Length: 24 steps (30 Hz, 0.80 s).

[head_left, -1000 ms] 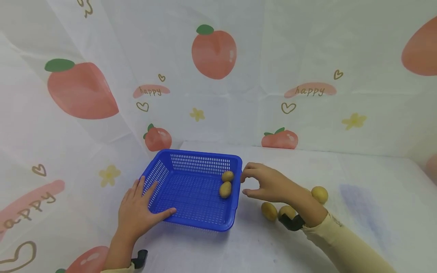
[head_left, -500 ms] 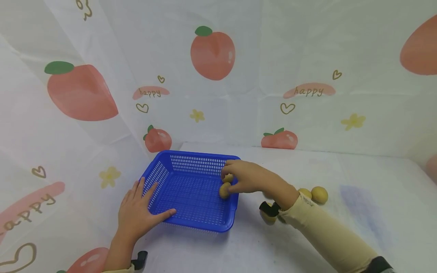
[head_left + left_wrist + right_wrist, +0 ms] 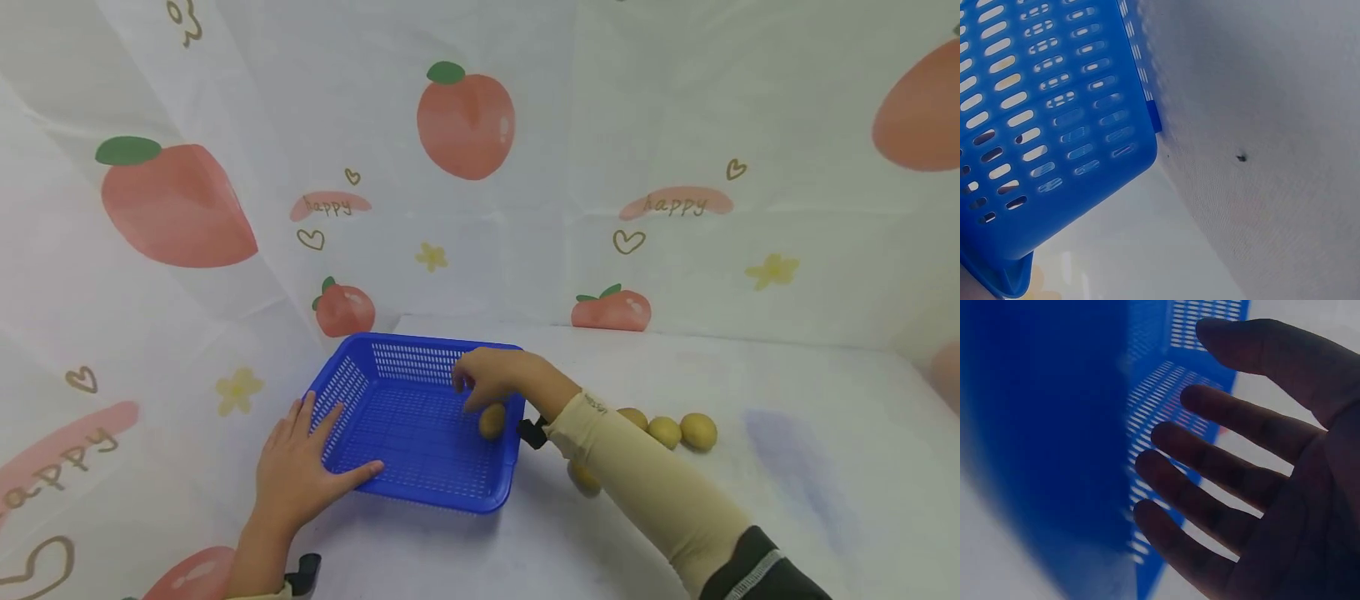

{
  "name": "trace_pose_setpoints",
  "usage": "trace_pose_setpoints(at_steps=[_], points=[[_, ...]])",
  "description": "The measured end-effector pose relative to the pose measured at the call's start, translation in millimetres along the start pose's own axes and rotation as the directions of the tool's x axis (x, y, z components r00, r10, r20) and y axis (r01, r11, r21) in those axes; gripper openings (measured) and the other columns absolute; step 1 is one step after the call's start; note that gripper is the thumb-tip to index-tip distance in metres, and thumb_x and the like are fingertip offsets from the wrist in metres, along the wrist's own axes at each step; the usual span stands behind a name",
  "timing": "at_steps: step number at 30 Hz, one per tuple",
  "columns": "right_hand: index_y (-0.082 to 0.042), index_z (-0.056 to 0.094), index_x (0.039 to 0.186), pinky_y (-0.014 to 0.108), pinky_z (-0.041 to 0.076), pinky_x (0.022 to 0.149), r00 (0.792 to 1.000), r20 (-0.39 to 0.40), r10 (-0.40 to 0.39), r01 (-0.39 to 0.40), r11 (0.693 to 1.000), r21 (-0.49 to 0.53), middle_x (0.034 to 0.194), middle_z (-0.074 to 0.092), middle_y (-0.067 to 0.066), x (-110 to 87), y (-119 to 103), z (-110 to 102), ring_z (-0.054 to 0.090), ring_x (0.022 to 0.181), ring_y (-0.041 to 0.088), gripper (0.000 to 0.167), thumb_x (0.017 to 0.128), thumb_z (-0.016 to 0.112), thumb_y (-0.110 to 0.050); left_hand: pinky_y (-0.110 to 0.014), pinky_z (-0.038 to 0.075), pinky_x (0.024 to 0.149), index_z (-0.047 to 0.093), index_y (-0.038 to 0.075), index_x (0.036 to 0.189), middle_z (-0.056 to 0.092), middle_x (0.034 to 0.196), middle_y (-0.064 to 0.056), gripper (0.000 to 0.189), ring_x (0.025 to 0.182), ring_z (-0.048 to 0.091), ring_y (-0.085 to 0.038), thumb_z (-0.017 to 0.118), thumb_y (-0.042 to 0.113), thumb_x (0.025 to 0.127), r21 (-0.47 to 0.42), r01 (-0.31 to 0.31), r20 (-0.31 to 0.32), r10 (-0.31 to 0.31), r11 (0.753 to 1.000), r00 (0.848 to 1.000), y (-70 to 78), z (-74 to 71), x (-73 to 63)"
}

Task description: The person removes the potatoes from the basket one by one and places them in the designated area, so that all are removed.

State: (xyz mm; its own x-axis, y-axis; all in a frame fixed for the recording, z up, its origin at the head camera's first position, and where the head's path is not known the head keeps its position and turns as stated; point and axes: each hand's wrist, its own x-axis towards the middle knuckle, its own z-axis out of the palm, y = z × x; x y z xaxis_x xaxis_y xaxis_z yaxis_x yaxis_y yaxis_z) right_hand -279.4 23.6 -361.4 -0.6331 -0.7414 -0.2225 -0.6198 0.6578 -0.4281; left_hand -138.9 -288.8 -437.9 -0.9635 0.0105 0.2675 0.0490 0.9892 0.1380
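A potato (image 3: pixel 582 479) is partly hidden; the right sleeve (image 3: pixel 660 492) cropped.

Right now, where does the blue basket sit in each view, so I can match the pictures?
Head: blue basket, lower half, left of centre.
Left wrist: basket along the left, cut off.
Right wrist: basket across the left and middle, partly behind the fingers.
Shared landmark: its rows of slots.

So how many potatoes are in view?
5: one potato in the basket; a left, a middle and a right potato beyond the right sleeve; a near potato on the sleeve's other side, partly covered. More may be hidden behind the right hand or sleeve.
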Motion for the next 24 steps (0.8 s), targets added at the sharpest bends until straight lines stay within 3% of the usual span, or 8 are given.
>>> trace_pose_setpoints(at_steps=[7, 13, 17, 21, 24], points=[[-0.019, 0.077, 0.107, 0.036, 0.060, 0.089, 0.986, 0.104, 0.129, -0.125, 0.991, -0.044, 0.107, 0.072, -0.005, 20.9, -12, 10, 0.067, 0.099, 0.015, 0.023, 0.090, 0.086, -0.030, -0.075, 0.025, 0.124, 0.049, 0.009, 0.159, 0.027, 0.171, -0.031, 0.120, 0.157, 0.026, -0.055, 0.070, 0.090, 0.072, -0.004, 0.004, -0.012, -0.004, 1.000, 1.000, -3.7, 2.7, 0.1], [-0.021, 0.077, 0.100, 0.034, 0.062, 0.087, 0.953, 0.196, 0.230, -0.200, 0.967, -0.159, 0.100, 0.074, -0.006, 29.3, -18, 13, 0.069, 0.095, 0.016, 0.020, 0.088, 0.087, -0.033, -0.076, 0.025, 0.124, 0.049, 0.009, 0.159, 0.027, 0.171, -0.031, 0.120, 0.157, 0.026, -0.055, 0.071, 0.089, 0.072, -0.006, 0.010, -0.014, -0.010, 1.000, 1.000, -5.9, 2.6, -0.7], [-0.021, 0.075, 0.100, 0.030, 0.060, 0.084, 0.936, 0.205, 0.286, -0.236, 0.942, -0.238, 0.097, 0.072, -0.007, 34.1, -22, 13, 0.066, 0.091, 0.014, 0.024, 0.085, 0.090, -0.031, -0.076, 0.025, 0.124, 0.049, 0.009, 0.158, 0.027, 0.171, -0.031, 0.120, 0.157, 0.026, -0.054, 0.070, 0.089, 0.072, -0.005, 0.011, -0.016, -0.011, 1.000, 1.000, -6.2, 2.5, -1.1], [-0.021, 0.070, 0.102, 0.027, 0.059, 0.082, 0.917, 0.213, 0.338, -0.281, 0.925, -0.256, 0.097, 0.068, -0.006, 38.7, -24, 12, 0.062, 0.090, 0.013, 0.030, 0.083, 0.093, -0.026, -0.075, 0.024, 0.125, 0.050, 0.009, 0.158, 0.027, 0.171, -0.031, 0.119, 0.157, 0.026, -0.054, 0.070, 0.088, 0.072, -0.010, 0.009, -0.020, -0.009, 1.000, 1.000, -6.3, 3.3, -1.3], [-0.019, 0.071, 0.100, 0.026, 0.058, 0.079, 0.915, 0.219, 0.339, -0.263, 0.913, -0.312, 0.096, 0.068, -0.006, 41.6, -26, 13, 0.059, 0.088, 0.012, 0.027, 0.083, 0.092, -0.022, -0.074, 0.024, 0.125, 0.050, 0.009, 0.158, 0.027, 0.171, -0.030, 0.120, 0.157, 0.026, -0.054, 0.070, 0.089, 0.072, -0.011, 0.009, -0.022, -0.010, 1.000, 1.000, -6.5, 3.8, -1.3]])
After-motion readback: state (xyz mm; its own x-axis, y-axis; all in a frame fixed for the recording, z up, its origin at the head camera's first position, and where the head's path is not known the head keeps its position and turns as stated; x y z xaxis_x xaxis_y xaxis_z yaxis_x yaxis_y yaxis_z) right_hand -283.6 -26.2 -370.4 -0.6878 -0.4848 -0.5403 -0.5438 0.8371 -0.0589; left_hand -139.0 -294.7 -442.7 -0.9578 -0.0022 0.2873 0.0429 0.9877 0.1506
